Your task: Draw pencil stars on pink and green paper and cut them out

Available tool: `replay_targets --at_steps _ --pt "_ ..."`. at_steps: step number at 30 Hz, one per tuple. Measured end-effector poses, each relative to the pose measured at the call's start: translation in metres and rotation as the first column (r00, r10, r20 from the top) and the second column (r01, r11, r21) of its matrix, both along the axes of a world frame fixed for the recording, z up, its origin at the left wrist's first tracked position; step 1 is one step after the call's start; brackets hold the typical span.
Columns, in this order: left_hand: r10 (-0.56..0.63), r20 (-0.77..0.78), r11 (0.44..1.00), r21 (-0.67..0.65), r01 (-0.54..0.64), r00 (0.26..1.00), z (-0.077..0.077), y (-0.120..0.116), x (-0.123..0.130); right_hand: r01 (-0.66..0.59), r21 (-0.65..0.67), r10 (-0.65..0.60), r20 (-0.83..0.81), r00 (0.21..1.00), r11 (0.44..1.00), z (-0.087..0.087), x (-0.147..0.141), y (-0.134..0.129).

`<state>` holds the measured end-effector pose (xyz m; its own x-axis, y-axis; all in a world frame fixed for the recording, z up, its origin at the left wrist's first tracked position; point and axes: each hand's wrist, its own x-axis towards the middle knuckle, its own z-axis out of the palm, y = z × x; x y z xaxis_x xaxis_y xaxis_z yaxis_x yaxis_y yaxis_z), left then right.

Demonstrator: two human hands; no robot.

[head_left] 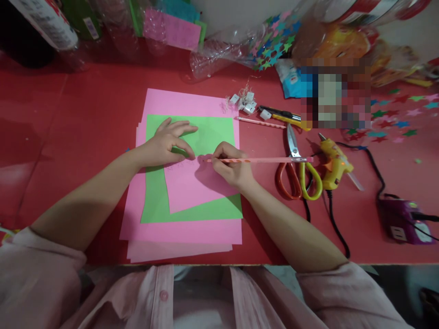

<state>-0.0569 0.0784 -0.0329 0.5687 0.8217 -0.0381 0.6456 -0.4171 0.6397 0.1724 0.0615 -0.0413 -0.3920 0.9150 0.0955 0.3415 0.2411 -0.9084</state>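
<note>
My right hand (233, 167) grips a pink pencil (264, 160) with an eraser end pointing right. Its tip is at a small pink paper piece (192, 187), near that piece's upper edge, where faint marks show. With fingers spread, my left hand (168, 141) rests on a green sheet (192, 212); its thumb and index fingertips touch the small piece's upper edge. Under the green sheet lie larger pink sheets (185, 233) in a stack.
Right of the paper lie scissors (292, 144), a second pencil (260, 122), a cutter knife (284, 114), small white tags (248, 105) and a yellow glue gun (332, 162) with its cord. A purple power box (404, 221) sits far right. Plastic bottles (219, 55) line the back.
</note>
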Motion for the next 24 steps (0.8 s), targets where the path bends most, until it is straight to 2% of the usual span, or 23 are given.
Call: replay_targets --at_steps 18,24 --pt "-0.011 -0.008 1.0 -0.005 0.011 1.0 -0.0001 0.0007 -0.0007 -0.014 0.009 0.013 0.028 1.0 1.0 0.0009 0.0014 0.0007" --pt "-0.012 -0.006 1.0 -0.025 0.012 1.0 0.0012 0.0012 -0.0008 -0.061 -0.015 0.061 -0.005 0.998 0.998 -0.0007 -0.0003 -0.0001"
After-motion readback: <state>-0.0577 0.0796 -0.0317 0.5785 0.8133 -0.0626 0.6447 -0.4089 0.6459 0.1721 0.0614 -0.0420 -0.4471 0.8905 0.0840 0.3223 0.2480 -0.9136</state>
